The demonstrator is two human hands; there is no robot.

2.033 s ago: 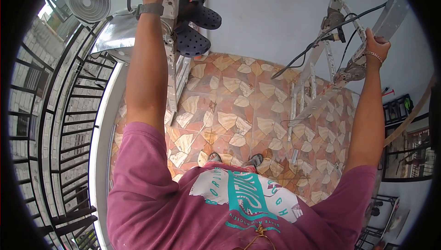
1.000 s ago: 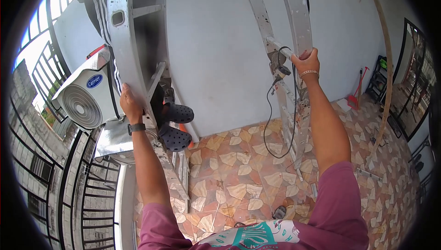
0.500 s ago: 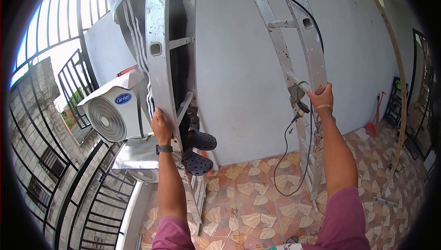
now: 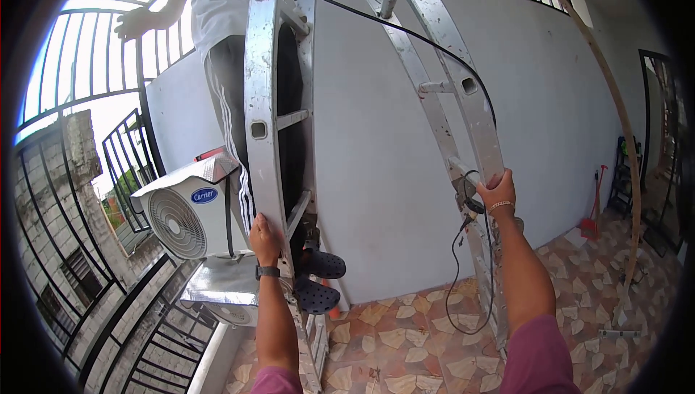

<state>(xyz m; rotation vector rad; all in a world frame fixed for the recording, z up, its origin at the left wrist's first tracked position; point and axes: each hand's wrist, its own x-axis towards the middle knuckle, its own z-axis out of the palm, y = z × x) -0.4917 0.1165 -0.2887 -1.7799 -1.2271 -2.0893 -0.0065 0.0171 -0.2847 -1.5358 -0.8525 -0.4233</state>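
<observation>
Stone-patterned floor (image 4: 402, 340), pale wall (image 4: 384, 177), black railings (image 4: 124, 320) at left, left hand (image 4: 265, 240) gripping one metal ladder section (image 4: 261, 90), right hand (image 4: 498, 193) gripping a second ladder section (image 4: 457, 68).

We have our left hand (image 4: 265, 240) on the left ladder rail (image 4: 261, 97), with an outdoor unit (image 4: 210, 227) just left of it and a co-worker's shoes (image 4: 317, 297) below it to the right. Our right hand (image 4: 498, 191) is on the right ladder rail (image 4: 474, 122), a cable (image 4: 447, 303) looping down below it, a dustpan (image 4: 588, 230) farther right on the floor (image 4: 420, 343). Beyond both hands stands the wall (image 4: 376, 140).
</observation>
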